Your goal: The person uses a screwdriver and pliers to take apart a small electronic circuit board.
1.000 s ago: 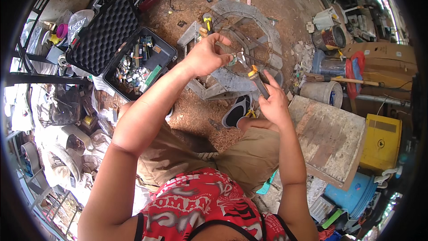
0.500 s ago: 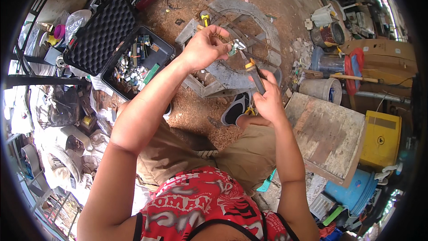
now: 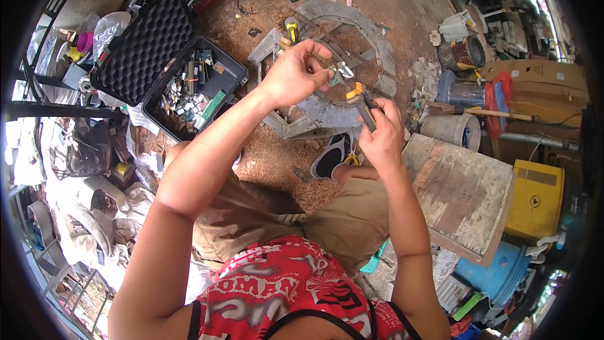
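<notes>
My left hand (image 3: 296, 74) is closed, with thumb and fingertips pinching a small green circuit board (image 3: 335, 80). A shiny metal piece (image 3: 345, 70) shows at the board's far right edge; whether it is fixed to the board I cannot tell. My right hand (image 3: 382, 135) is wrapped round a hand tool with a dark handle and a yellow collar (image 3: 360, 102). The tool points up and left towards the board, its thin tip close to it; contact is too small to make out. Both hands are above a grey ring-shaped frame (image 3: 377, 31) on the ground.
Left of my forearm lies an open black case (image 3: 236, 74) with a foam-lined lid, holding small electronic parts and boards. A yellow-handled tool (image 3: 291, 30) rests at the frame's far left. A worn wooden board (image 3: 456, 192), yellow box (image 3: 536, 198) and blue bucket (image 3: 497, 271) stand at right.
My left hand has turned a little, and the board has shifted slightly right and down. My right hand with the tool has moved slightly right and down, and less of its blade shows.
</notes>
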`<act>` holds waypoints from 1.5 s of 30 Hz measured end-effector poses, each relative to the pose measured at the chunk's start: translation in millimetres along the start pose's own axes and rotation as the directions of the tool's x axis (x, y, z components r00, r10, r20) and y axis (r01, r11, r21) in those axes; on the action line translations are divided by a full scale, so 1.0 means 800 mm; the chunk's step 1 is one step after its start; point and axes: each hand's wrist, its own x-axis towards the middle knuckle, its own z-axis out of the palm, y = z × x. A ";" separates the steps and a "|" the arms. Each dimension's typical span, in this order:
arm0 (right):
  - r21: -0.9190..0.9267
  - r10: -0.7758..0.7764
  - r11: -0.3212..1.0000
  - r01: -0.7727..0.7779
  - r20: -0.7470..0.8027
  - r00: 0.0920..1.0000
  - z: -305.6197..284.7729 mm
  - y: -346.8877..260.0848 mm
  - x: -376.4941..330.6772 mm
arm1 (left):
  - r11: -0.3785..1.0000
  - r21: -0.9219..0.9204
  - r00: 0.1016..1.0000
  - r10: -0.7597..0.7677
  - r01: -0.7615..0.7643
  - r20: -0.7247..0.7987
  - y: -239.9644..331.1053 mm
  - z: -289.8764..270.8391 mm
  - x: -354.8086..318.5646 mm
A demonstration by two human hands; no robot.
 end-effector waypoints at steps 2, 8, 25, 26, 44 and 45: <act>0.006 0.020 1.000 -0.020 -0.017 1.000 0.002 0.002 -0.001 | 0.999 -0.045 1.000 -0.001 0.001 -0.009 0.000 0.004 0.000; 0.090 0.089 0.992 -0.088 -0.009 0.996 0.004 -0.003 -0.001 | 0.994 -0.109 0.999 0.008 -0.011 -0.032 -0.012 0.010 0.003; 0.669 0.268 0.573 -0.473 0.392 0.880 -0.015 0.045 -0.003 | 0.999 -0.001 0.992 0.049 -0.049 -0.113 -0.018 -0.030 0.022; 0.583 0.283 0.705 -0.403 0.290 0.914 -0.016 0.042 0.000 | 0.998 -0.013 0.983 0.062 -0.065 -0.174 -0.014 -0.036 0.023; -0.292 0.421 0.905 -0.310 0.508 0.751 0.057 0.104 0.095 | 0.991 0.093 0.919 0.126 -0.098 -0.373 -0.010 -0.050 0.025; -0.410 0.382 0.893 -0.184 0.476 0.792 0.060 0.101 0.094 | 0.991 0.085 0.918 0.127 -0.102 -0.377 -0.011 -0.051 0.024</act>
